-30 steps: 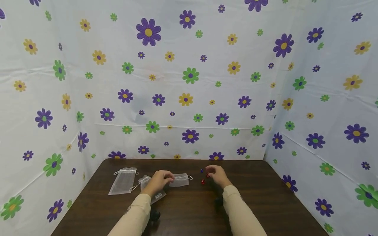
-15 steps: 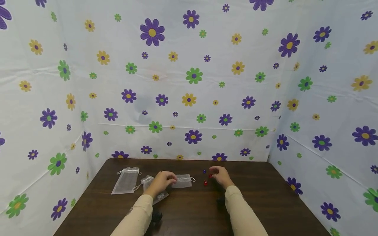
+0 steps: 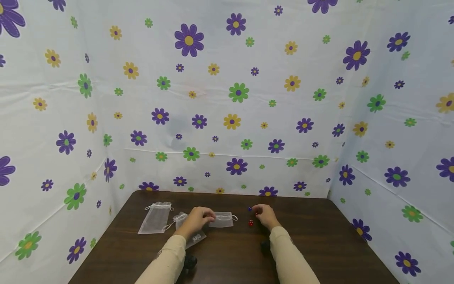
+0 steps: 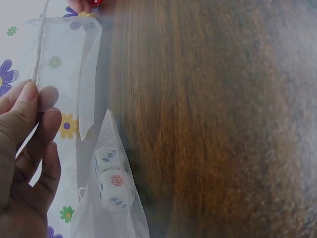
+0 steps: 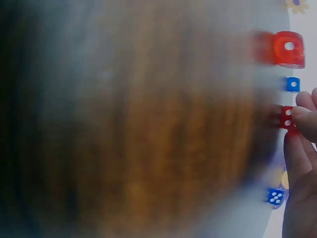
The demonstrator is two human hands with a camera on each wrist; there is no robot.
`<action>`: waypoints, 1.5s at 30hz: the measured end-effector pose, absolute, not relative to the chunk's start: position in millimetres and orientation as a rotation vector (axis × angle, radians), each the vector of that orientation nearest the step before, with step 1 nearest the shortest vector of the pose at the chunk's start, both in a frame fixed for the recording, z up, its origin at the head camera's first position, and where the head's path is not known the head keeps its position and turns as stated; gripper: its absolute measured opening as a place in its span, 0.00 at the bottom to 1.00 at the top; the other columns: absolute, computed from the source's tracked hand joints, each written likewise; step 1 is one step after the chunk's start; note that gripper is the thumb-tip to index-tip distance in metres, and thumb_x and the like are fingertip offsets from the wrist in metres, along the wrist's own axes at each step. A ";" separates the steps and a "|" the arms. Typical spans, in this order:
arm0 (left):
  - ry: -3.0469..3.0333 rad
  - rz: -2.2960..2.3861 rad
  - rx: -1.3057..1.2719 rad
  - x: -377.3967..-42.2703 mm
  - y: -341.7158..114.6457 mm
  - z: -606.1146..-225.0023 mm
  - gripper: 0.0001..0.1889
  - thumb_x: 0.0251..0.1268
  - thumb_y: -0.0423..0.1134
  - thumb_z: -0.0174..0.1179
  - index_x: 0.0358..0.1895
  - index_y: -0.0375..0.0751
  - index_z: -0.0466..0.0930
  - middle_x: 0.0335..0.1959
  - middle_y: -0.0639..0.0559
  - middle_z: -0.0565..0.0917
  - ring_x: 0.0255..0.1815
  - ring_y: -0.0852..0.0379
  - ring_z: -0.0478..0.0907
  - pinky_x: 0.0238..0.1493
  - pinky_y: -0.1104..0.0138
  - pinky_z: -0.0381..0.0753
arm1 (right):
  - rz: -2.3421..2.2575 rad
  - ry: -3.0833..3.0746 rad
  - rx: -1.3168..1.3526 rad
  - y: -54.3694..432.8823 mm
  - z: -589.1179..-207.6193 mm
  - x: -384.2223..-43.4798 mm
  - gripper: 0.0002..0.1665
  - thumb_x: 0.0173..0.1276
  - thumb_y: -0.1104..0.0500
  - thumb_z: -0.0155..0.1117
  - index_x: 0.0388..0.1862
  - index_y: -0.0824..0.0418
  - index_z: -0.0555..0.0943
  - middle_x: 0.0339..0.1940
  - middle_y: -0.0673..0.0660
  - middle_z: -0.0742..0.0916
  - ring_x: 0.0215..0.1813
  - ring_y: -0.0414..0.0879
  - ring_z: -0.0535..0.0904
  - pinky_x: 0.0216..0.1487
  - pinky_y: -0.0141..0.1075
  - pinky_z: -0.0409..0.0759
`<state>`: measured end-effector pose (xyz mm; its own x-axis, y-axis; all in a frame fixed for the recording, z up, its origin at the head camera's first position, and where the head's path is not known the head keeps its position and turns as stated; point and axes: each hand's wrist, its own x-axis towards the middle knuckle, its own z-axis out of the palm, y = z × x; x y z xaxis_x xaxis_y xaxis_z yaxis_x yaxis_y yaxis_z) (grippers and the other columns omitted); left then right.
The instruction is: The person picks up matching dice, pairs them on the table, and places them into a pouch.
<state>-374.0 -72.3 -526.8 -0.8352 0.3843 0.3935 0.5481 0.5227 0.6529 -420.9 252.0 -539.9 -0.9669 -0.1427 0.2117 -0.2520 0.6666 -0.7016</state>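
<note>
My left hand (image 3: pixel 196 220) pinches the edge of a small sheer white drawstring bag (image 3: pixel 223 221) between thumb and fingers, as the left wrist view also shows. Just below that hand lies another sheer bag (image 4: pixel 111 218) with white dice (image 4: pixel 115 186) inside. My right hand (image 3: pixel 266 216) is at the right of the loose dice, its thumb and fingertips around a small red die (image 5: pixel 287 117), which they partly cover. Near it are a larger red die (image 3: pixel 250 223) and a blue die (image 3: pixel 250 208). The right wrist view shows a second blue die (image 5: pixel 276 197) below the fingers.
A third sheer drawstring bag (image 3: pixel 155 219) lies flat at the left of the dark wooden table (image 3: pixel 230 260). White cloth walls (image 3: pixel 213 98) printed with flowers rise along the table's back and sides.
My right fingers have closed in on the small red die. The left hand keeps its pinch on the bag. The whole head view has shifted slightly, with the scene sliding right.
</note>
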 end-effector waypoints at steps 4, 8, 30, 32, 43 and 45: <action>-2.555 -1.212 -0.805 -372.1 -69.5 -524.4 0.02 0.64 0.31 0.68 0.34 0.41 0.88 0.28 0.55 0.86 0.27 0.58 0.80 0.30 0.68 0.79 | 1.157 -2.710 0.325 256.0 -540.8 -417.9 0.15 0.61 0.80 0.66 0.42 0.66 0.87 0.42 0.60 0.89 0.54 0.62 0.82 0.59 0.58 0.76; -2.552 -1.202 -0.802 -372.8 -67.1 -523.1 0.04 0.64 0.31 0.68 0.34 0.43 0.88 0.28 0.56 0.86 0.27 0.60 0.79 0.31 0.68 0.78 | 1.155 -2.713 0.301 259.6 -540.6 -415.5 0.15 0.61 0.79 0.66 0.41 0.65 0.87 0.41 0.59 0.89 0.55 0.62 0.82 0.60 0.57 0.76; -2.556 -1.158 -0.795 -369.5 -78.1 -524.9 0.01 0.64 0.32 0.68 0.36 0.40 0.88 0.30 0.55 0.86 0.28 0.61 0.78 0.31 0.68 0.79 | 1.124 -2.700 0.363 259.2 -510.9 -412.9 0.13 0.65 0.76 0.66 0.47 0.68 0.86 0.45 0.60 0.89 0.50 0.57 0.85 0.56 0.53 0.80; -2.564 -1.173 -0.794 -368.7 -77.9 -525.0 0.01 0.64 0.32 0.68 0.36 0.40 0.88 0.30 0.55 0.86 0.27 0.60 0.78 0.31 0.68 0.79 | 1.133 -2.703 0.368 258.5 -507.4 -410.9 0.14 0.66 0.76 0.65 0.48 0.68 0.86 0.46 0.60 0.89 0.51 0.57 0.84 0.56 0.54 0.80; -2.602 -1.206 -0.776 -368.2 -77.3 -525.1 0.03 0.65 0.30 0.67 0.36 0.42 0.88 0.31 0.55 0.86 0.28 0.60 0.78 0.32 0.67 0.79 | 1.160 -2.741 0.367 253.3 -508.1 -402.1 0.14 0.66 0.76 0.64 0.48 0.67 0.86 0.47 0.60 0.89 0.50 0.55 0.85 0.56 0.52 0.81; -2.597 -1.211 -0.787 -367.7 -77.7 -524.7 0.03 0.65 0.29 0.67 0.36 0.41 0.88 0.31 0.54 0.87 0.28 0.59 0.78 0.31 0.67 0.79 | 1.146 -2.754 0.377 252.7 -509.2 -401.1 0.14 0.66 0.77 0.64 0.48 0.67 0.87 0.47 0.60 0.89 0.50 0.55 0.84 0.56 0.52 0.81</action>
<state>-367.7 -77.7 -524.7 -0.8462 0.3910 0.3622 0.5288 0.5311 0.6621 -401.1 252.7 -509.2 -0.9597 -0.1772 0.2182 -0.2797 0.6793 -0.6785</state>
